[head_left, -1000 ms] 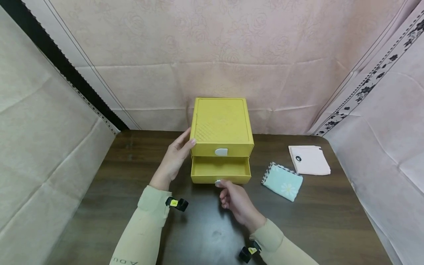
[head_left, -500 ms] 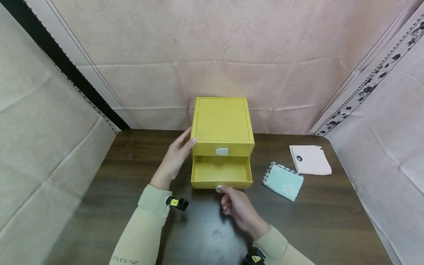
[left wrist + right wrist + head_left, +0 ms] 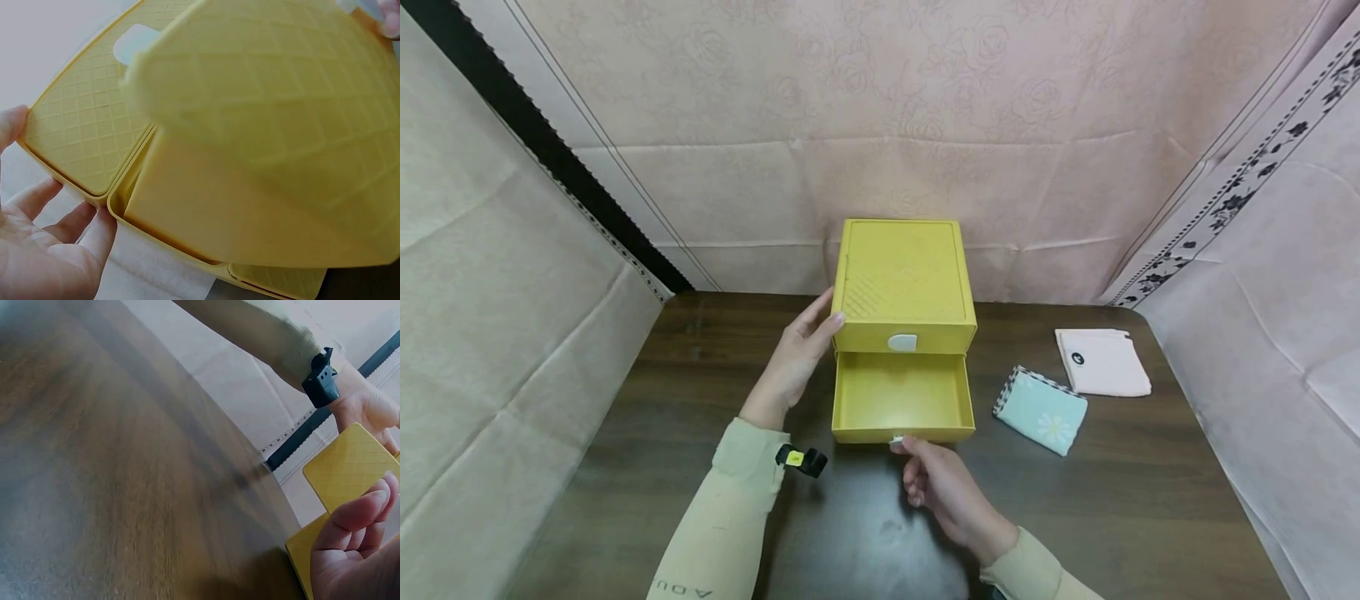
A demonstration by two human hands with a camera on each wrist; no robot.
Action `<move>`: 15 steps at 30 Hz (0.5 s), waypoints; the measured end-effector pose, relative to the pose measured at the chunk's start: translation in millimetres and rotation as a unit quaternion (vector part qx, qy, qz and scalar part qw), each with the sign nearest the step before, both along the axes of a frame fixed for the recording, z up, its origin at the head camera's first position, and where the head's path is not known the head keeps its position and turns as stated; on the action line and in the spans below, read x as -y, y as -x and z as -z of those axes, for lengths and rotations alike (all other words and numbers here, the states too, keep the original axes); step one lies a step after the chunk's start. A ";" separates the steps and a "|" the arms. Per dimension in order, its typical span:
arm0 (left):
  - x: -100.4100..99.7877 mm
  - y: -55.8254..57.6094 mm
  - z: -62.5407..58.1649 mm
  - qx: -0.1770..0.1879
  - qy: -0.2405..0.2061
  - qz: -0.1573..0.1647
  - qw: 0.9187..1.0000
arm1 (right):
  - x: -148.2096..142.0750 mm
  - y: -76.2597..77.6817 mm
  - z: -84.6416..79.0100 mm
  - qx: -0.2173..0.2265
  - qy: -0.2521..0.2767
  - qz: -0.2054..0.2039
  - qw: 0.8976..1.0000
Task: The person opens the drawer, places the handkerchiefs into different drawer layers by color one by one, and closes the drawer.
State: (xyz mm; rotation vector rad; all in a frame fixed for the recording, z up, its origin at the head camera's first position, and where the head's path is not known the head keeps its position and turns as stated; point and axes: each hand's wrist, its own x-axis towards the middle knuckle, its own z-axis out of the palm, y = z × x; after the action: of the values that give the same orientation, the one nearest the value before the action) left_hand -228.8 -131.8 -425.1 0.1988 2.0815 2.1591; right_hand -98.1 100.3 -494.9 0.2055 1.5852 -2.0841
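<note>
A yellow two-drawer desktop storage box (image 3: pixel 902 267) stands near the back of the table. My left hand (image 3: pixel 796 357) rests along its left side, thumb at the front corner; in the left wrist view the fingers (image 3: pixel 87 222) are spread against that side. My right hand (image 3: pixel 951 492) pinches the white handle (image 3: pixel 897 439) of the lower drawer (image 3: pixel 902 396) between thumb and index finger. This drawer is pulled well out and looks bare inside. Its waffle-patterned front (image 3: pixel 269 106) is blurred in the left wrist view. The upper drawer (image 3: pixel 940 339) is closed.
To the right of the box lie a folded light-blue cloth (image 3: pixel 1043 412) with a checked edge and a folded white cloth (image 3: pixel 1103 362) with a small dark mark. The brown wooden table (image 3: pixel 1150 492) is bordered by pale patterned cloth walls (image 3: pixel 925 100).
My right hand has drawn the lower drawer further out toward me by its handle. My left hand keeps its place on the box's side, and both cloths lie as before.
</note>
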 end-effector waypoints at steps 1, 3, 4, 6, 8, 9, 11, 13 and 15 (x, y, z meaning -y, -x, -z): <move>0.1 -0.1 0.3 0.000 0.000 0.000 1.000 | -0.2 -1.0 -0.2 -0.001 -0.001 -0.001 1.000; 0.1 0.0 0.7 0.000 0.000 -0.001 1.000 | -0.4 -3.1 -0.8 -0.001 -0.002 -0.003 1.000; 0.3 0.2 0.9 0.000 -0.001 0.000 1.000 | -0.4 -4.2 -1.2 -0.001 -0.002 -0.003 1.000; 0.6 0.6 1.2 0.000 -0.003 0.002 1.000 | 0.0 -6.6 -2.0 0.001 -0.002 -0.005 1.000; 0.6 1.1 1.6 -0.001 -0.004 0.003 1.000 | 0.8 -8.7 -2.6 0.004 -0.001 -0.007 1.000; 0.5 1.3 1.8 -0.002 -0.005 0.003 1.000 | 1.3 -9.6 -2.8 0.005 0.000 -0.009 1.000; 0.5 1.8 2.0 -0.005 -0.006 0.006 1.000 | 2.4 -11.3 -2.9 0.007 0.002 -0.009 1.000; 0.2 1.8 2.1 -0.008 -0.006 0.006 1.000 | 3.4 -12.9 -2.6 0.008 0.003 -0.008 1.000; -0.1 1.9 2.2 -0.010 -0.003 0.006 1.000 | 4.0 -14.9 -2.3 0.009 0.002 -0.005 1.000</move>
State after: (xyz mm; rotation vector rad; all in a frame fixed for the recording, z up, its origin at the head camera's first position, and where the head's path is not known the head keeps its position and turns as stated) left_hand -230.7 -131.8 -427.2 0.2341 2.0787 2.1661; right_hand -83.2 96.4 -492.6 0.2150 1.5689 -2.0714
